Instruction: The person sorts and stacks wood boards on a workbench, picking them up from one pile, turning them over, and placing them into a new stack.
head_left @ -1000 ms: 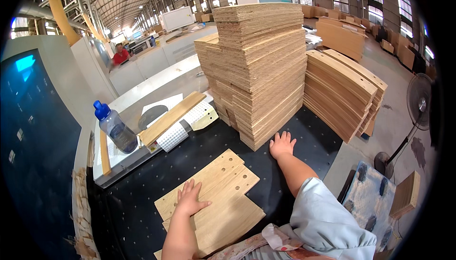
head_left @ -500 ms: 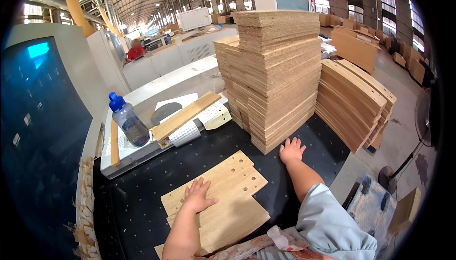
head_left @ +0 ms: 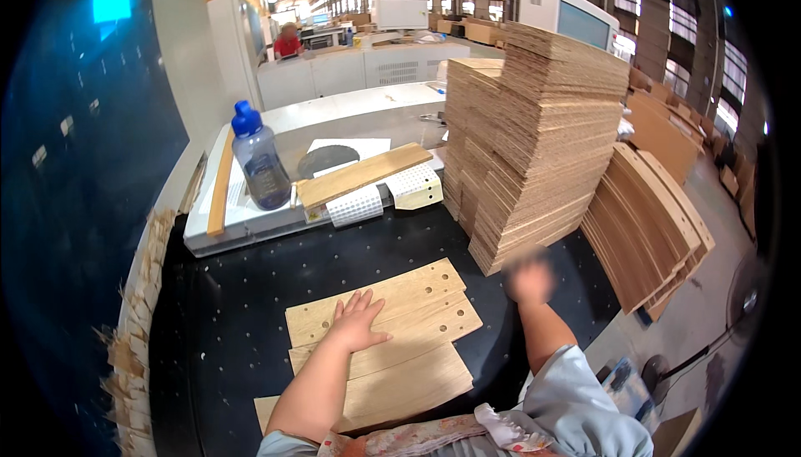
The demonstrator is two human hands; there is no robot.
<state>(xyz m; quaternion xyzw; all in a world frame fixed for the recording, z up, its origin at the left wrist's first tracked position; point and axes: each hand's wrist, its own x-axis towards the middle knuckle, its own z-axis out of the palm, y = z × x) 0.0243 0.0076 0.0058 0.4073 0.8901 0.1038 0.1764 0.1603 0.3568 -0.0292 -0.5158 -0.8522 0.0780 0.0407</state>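
My left hand (head_left: 359, 325) lies flat with fingers spread on pale wooden boards with drilled holes (head_left: 414, 293). These boards lie side by side on a black dotted work surface (head_left: 242, 323). Closer to my body is a plain wooden board (head_left: 409, 386), its near edge partly covered by my apron. My right hand (head_left: 531, 282) is beside the bottom corner of a tall stack of wooden panels (head_left: 542, 140). Its fingers are blurred, so I cannot make out their pose or whether they touch the stack.
A clear water bottle with a blue cap (head_left: 264, 161) and a loose wood strip (head_left: 367, 175) rest on a white machine ledge. Curved boards (head_left: 647, 223) stand right of the stack. A standing fan (head_left: 743, 298) is at far right. A person in red (head_left: 288, 42) sits far back.
The view has turned, so the stack and bottle now appear further right. My left hand stays flat on the boards. My right hand remains by the stack's base, now blurred.
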